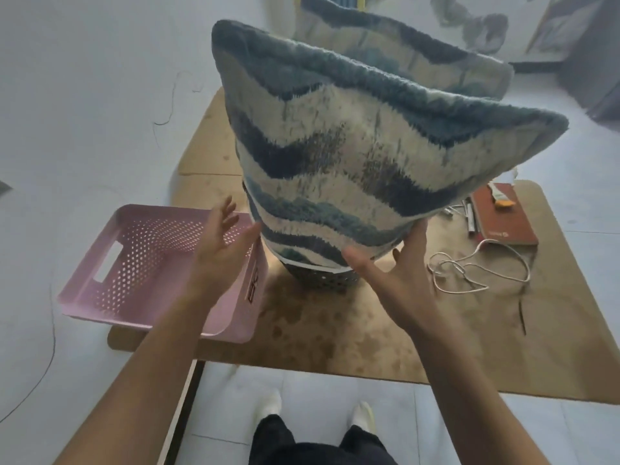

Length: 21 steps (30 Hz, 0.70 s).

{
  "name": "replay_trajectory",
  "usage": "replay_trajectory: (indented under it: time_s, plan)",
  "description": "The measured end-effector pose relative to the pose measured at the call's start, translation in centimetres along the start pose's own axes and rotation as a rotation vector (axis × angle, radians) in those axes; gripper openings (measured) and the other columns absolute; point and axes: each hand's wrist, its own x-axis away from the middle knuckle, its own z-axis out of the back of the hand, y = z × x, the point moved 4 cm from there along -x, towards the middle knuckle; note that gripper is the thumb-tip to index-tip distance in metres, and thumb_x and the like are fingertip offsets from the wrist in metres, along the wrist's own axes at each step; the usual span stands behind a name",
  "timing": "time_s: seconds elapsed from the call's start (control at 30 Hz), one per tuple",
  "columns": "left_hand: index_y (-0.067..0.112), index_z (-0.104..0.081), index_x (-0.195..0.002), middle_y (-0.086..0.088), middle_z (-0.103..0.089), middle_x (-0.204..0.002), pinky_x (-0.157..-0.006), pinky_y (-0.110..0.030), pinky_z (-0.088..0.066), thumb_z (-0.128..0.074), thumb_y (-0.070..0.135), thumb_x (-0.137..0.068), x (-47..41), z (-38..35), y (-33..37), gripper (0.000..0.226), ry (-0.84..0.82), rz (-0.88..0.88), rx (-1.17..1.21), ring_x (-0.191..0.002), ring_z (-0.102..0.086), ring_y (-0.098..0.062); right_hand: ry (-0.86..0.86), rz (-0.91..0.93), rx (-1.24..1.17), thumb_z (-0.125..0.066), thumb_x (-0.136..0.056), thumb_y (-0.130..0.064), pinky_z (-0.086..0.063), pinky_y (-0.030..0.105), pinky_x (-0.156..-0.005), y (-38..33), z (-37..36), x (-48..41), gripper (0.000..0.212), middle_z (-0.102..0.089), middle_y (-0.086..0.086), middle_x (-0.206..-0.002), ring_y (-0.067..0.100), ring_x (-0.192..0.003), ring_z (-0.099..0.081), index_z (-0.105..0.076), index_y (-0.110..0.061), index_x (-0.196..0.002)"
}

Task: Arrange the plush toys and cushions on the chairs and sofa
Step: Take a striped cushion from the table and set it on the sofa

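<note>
A: Our right hand (399, 263) has its fingers spread flat against the lower corner of the front cushion (339, 152), thumb underneath. Our left hand (219, 236) is open beside it, fingers spread, the thumb just at the fabric and holding nothing.

B: Then we should close the left palm on the other side, so we lift between two hands rather than one.

A: Yes. The cushion stands on end in the dark basket (322, 280) on the table (335, 330), with a second cushion (419, 52) behind it. Lifting straight up should keep the basket from tipping.

B: And we should mind the pink tray (141, 263) near our left wrist.

A: How does it look?

B: It's plump and shaggy, with wavy blue and cream bands and a blue edge. It should squash easily, so we grip low and firm.
</note>
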Motion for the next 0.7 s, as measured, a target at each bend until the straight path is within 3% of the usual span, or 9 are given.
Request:
replay_trajectory:
  time_s: [0.1, 0.2, 0.27, 0.33, 0.43, 0.5, 0.57, 0.63, 0.7]
  plan:
    - [0.032, -0.021, -0.161, -0.002, -0.031, -0.166, -0.116, -0.042, -0.041, -0.072, 0.065, -0.081, -4.7, -0.7, -0.5, 0.1, -0.128, 0.015, 0.106, -0.149, -0.036, -0.018, 0.06, -0.012, 0.014, -0.086, -0.063, -0.071, -0.032, 0.051, -0.123, 0.4, -1.1, -0.6, 0.126, -0.026, -0.014, -0.161, 0.016, -0.152, -0.03, -0.005, -0.047, -0.156]
    - [0.025, -0.045, -0.148, 0.002, -0.062, -0.139, -0.096, -0.026, -0.056, -0.072, 0.056, -0.08, -7.0, -2.4, -0.8, 0.079, -0.245, -0.01, 0.232, -0.125, -0.063, -0.01, 0.167, -0.036, 0.007, -0.09, -0.057, -0.071, -0.033, 0.052, -0.123, 0.9, -2.4, -0.8, 0.14, -0.024, -0.008, -0.163, 0.019, -0.153, -0.029, 0.0, -0.039, -0.159]
    - [0.025, -0.059, -0.131, 0.005, -0.071, -0.122, -0.084, -0.022, -0.059, -0.073, 0.051, -0.081, -7.1, -3.4, -0.5, 0.058, -0.264, 0.001, 0.288, -0.112, -0.069, -0.011, 0.244, -0.078, -0.028, -0.095, -0.052, -0.066, -0.037, 0.053, -0.12, 0.9, -3.7, -1.3, 0.15, -0.027, 0.002, -0.163, 0.023, -0.152, -0.034, 0.002, -0.029, -0.16]
    - [0.031, -0.063, -0.124, 0.005, -0.074, -0.12, -0.084, -0.023, -0.059, -0.075, 0.05, -0.081, -6.6, -4.1, -0.4, 0.048, -0.337, 0.016, 0.345, -0.114, -0.07, -0.015, 0.323, -0.112, -0.126, -0.1, -0.048, -0.059, -0.047, 0.05, -0.113, 0.5, -4.6, -1.9, 0.147, -0.043, 0.008, -0.154, 0.021, -0.141, -0.051, -0.01, -0.02, -0.157]
    - [0.03, -0.059, -0.135, 0.008, -0.07, -0.132, -0.095, -0.025, -0.056, -0.065, 0.045, -0.096, -5.2, -4.3, -0.7, 0.042, -0.599, -0.001, 0.366, -0.121, -0.066, -0.009, 0.472, -0.176, -0.146, -0.099, -0.045, -0.054, -0.053, 0.036, -0.107, -0.7, -3.9, -3.0, 0.128, -0.059, -0.003, -0.135, 0.01, -0.12, -0.065, -0.027, -0.016, -0.144]
    - [0.028, -0.058, -0.14, 0.011, -0.068, -0.135, -0.091, -0.022, -0.055, -0.054, 0.041, -0.101, -4.6, -3.7, -1.3, 0.041, -0.719, -0.008, 0.317, -0.121, -0.064, -0.003, 0.621, -0.158, -0.096, -0.1, -0.049, -0.055, -0.05, 0.039, -0.11, -1.0, -1.6, -3.5, 0.131, -0.054, -0.006, -0.144, 0.015, -0.129, -0.059, -0.025, -0.026, -0.152]
    - [0.024, -0.06, -0.14, 0.009, -0.069, -0.132, -0.09, -0.026, -0.057, -0.051, 0.034, -0.104, -4.7, -3.2, -2.4, 0.038, -0.749, -0.011, 0.257, -0.119, -0.066, -0.007, 0.657, -0.139, -0.067, -0.099, -0.051, -0.06, -0.054, 0.046, -0.106, -1.3, 0.3, -3.8, 0.123, -0.057, -0.007, -0.144, 0.019, -0.129, -0.061, -0.033, -0.034, -0.152]
    - [0.02, -0.065, -0.136, 0.004, -0.069, -0.127, -0.096, -0.031, -0.056, -0.053, 0.03, -0.106, -5.3, -3.1, -3.6, 0.033, -0.692, -0.113, 0.117, -0.117, -0.066, -0.014, 0.628, -0.156, -0.064, -0.097, -0.057, -0.058, -0.057, 0.045, -0.101, -1.2, 1.3, -4.1, 0.108, -0.063, -0.007, -0.139, 0.018, -0.124, -0.065, -0.043, -0.034, -0.148]
    - [0.022, -0.062, -0.137, 0.003, -0.063, -0.131, -0.101, -0.031, -0.05, -0.056, 0.037, -0.103, -5.9, -3.4, -4.6, 0.037, -0.598, -0.299, -0.167, -0.119, -0.06, -0.014, 0.603, -0.185, -0.075, -0.094, -0.062, -0.058, -0.058, 0.045, -0.102, -1.1, 1.4, -3.8, 0.103, -0.063, -0.006, -0.14, 0.017, -0.123, -0.065, -0.044, -0.033, -0.149]
